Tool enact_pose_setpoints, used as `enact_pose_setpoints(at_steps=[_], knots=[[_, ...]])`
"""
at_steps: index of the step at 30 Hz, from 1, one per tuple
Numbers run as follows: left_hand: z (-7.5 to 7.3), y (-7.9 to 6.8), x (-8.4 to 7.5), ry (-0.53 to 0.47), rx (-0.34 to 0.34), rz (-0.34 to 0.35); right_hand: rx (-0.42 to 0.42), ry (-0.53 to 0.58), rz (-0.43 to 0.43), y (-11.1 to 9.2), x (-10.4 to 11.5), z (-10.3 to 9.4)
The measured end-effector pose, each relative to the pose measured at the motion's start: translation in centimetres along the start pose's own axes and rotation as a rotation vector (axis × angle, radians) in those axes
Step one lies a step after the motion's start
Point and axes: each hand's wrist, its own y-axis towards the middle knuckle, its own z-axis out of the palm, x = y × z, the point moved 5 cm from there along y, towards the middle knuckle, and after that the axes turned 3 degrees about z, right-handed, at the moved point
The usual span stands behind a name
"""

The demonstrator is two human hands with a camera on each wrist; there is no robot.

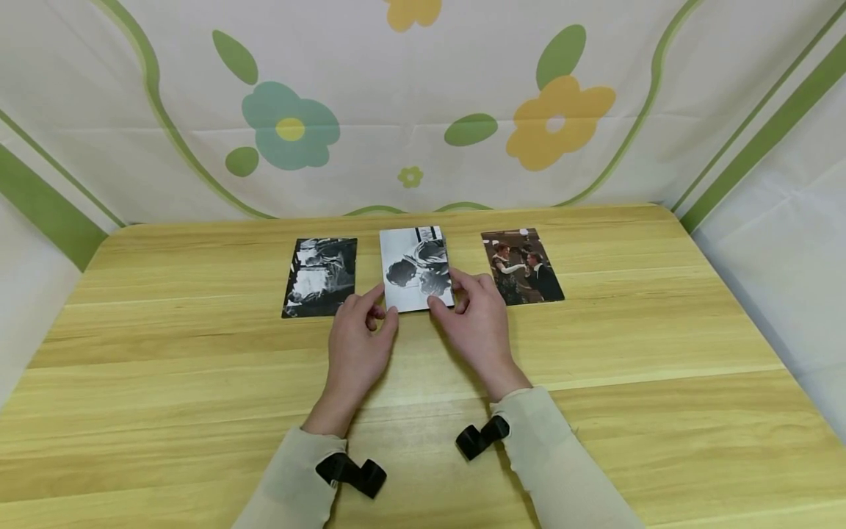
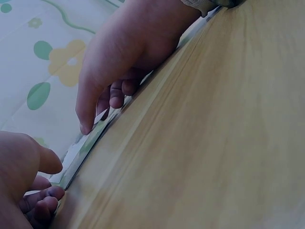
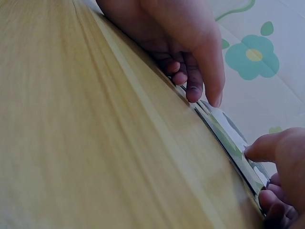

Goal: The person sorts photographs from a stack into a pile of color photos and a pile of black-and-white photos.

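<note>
A black-and-white photo card (image 1: 416,275) lies in the middle of the table, with a dark layered edge below it, like a small stack. My left hand (image 1: 360,338) holds its left side, index finger at the edge and thumb at the near corner. From the right, my right hand (image 1: 479,323) grips it, thumb on the top face and fingers along the side. In the right wrist view, the stack's edge (image 3: 228,145) runs between both hands. To the left lies another black-and-white photo card (image 1: 320,275); on the right is a colour photo card (image 1: 525,266).
The wooden table (image 1: 198,411) reaches back to a white cloth (image 1: 396,95) printed with flowers. Black wrist mounts (image 1: 353,474) sit on the beige sleeves. My left fingers are close to the left card, and my right hand partly borders the colour card.
</note>
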Motion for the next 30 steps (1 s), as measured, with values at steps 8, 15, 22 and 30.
enact_pose_setpoints(at_steps=[8, 15, 22, 30], knots=[[-0.2, 0.1, -0.1, -0.11, -0.033, -0.004, -0.003, 0.016, -0.01, 0.0, 0.0, 0.0], [-0.3, 0.0, 0.0, -0.209, -0.064, -0.028, -0.01, 0.06, -0.018, 0.0, 0.1, -0.1], [-0.6, -0.2, 0.1, -0.309, -0.105, -0.076, -0.026, 0.131, -0.025, -0.1, 0.4, -0.1], [-1.2, -0.4, -0.1, -0.447, -0.159, -0.092, -0.043, 0.239, -0.042, -0.4, 0.8, -0.2]])
